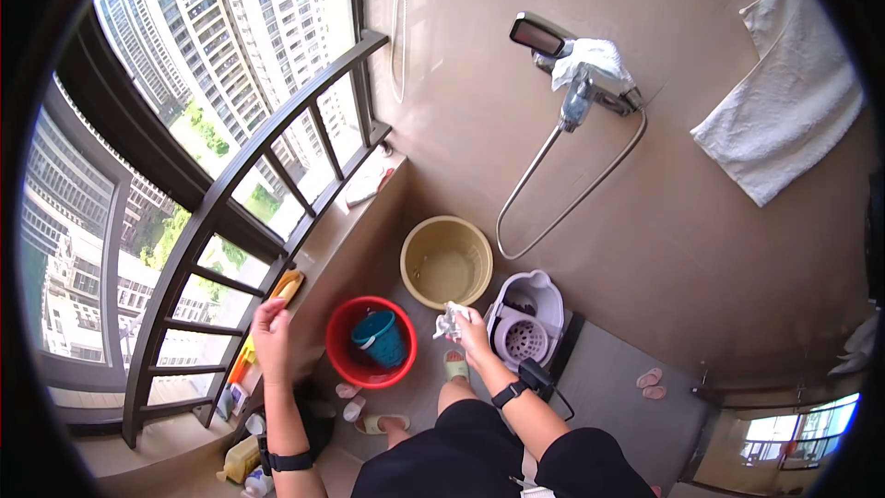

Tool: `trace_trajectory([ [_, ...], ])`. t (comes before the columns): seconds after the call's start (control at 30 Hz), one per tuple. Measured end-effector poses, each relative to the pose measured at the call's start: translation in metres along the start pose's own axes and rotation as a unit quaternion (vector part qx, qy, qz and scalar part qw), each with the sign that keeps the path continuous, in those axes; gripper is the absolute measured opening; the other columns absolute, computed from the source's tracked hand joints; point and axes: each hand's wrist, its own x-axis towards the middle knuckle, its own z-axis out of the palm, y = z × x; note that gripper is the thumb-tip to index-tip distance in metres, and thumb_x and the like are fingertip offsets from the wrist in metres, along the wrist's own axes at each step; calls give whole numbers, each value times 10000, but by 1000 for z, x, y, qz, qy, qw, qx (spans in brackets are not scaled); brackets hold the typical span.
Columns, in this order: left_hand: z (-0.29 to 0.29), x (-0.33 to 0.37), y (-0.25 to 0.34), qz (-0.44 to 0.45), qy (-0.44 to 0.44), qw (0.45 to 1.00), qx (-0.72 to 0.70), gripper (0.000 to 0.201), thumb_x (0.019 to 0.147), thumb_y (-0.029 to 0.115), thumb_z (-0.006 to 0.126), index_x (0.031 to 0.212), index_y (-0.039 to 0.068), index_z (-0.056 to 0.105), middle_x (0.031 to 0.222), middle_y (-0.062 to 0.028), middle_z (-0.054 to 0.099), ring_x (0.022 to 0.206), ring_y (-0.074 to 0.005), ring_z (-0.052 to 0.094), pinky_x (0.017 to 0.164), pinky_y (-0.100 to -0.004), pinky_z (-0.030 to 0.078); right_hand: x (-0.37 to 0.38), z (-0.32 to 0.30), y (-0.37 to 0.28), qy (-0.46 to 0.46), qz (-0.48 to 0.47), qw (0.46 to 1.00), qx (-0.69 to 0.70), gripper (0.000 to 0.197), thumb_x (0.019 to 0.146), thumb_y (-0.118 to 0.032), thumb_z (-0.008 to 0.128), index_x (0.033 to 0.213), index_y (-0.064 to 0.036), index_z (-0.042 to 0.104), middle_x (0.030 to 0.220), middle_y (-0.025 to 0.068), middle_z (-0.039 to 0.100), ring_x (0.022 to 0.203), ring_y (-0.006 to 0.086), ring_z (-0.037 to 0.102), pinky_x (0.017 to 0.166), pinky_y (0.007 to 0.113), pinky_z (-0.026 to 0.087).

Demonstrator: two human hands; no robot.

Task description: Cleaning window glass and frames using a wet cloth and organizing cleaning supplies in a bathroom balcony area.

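Observation:
My right hand [473,336] is closed around a crumpled white cloth [449,321], held just in front of the tan basin [408,288]. Up beside the window railing, my left hand [270,315] has its fingers curled in, and nothing shows in it. A yellow item [289,288] lies on the ledge just past those fingers. Between my two arms, on the floor, a red basin [334,350] has a teal bucket [380,339] tilted inside it. A pale purple mop bucket [544,295] with a round wringer basket stands right of my right hand.
A dark railing [219,192] runs along the window at left. A shower mixer [576,103] with a looping hose and a draped white cloth is on the wall, and a white towel [784,92] hangs farther right. Bottles [241,461] stand lower left; pink slippers [652,383] lie at right.

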Motion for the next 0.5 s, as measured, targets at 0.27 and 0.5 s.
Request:
trace_trajectory([
  [0.27, 235, -31, 65, -228, -279, 922, -144, 449, 947, 264, 504, 1345, 89, 389, 1248, -59, 490, 1098, -146, 486, 888, -309, 423, 18, 3, -123, -269, -77, 960, 10, 264, 968, -175, 442, 1202, -55, 456, 1128, 62, 549, 1030, 103, 522, 875, 275, 438],
  [0.5, 292, -39, 30, -373, -286, 846, -253, 355, 959, 279, 472, 1249, 75, 467, 1150, -73, 539, 1055, -192, 531, 837, -367, 470, 12, -31, -131, -167, -196, 941, -221, 249, 893, -175, 551, 1120, -76, 538, 1021, 146, 621, 941, 242, 603, 823, 343, 456],
])
